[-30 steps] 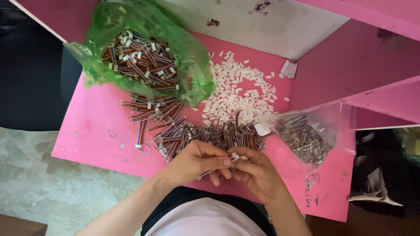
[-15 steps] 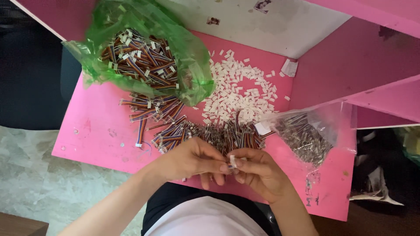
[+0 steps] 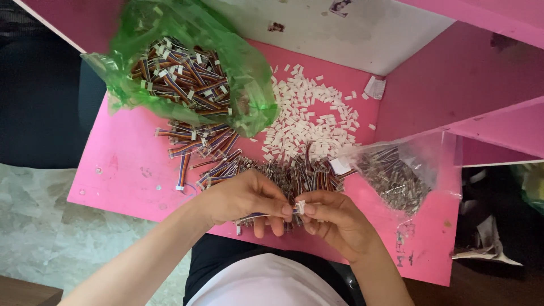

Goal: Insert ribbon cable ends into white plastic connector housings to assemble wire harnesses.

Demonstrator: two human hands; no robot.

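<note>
Connector (image 3: 300, 207) between both hands, wires trailing left.

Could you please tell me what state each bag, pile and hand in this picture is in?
Green bag: open, full of striped wire leads.
Clear bag: open, lying on its side, leads inside.
White connector housings: loose, spread in a heap.
Bare-ended leads: heaped before the hands.
Left hand: pinching a wire lead.
Right hand: pinching a white housing.
Pink table: scuffed.
</note>
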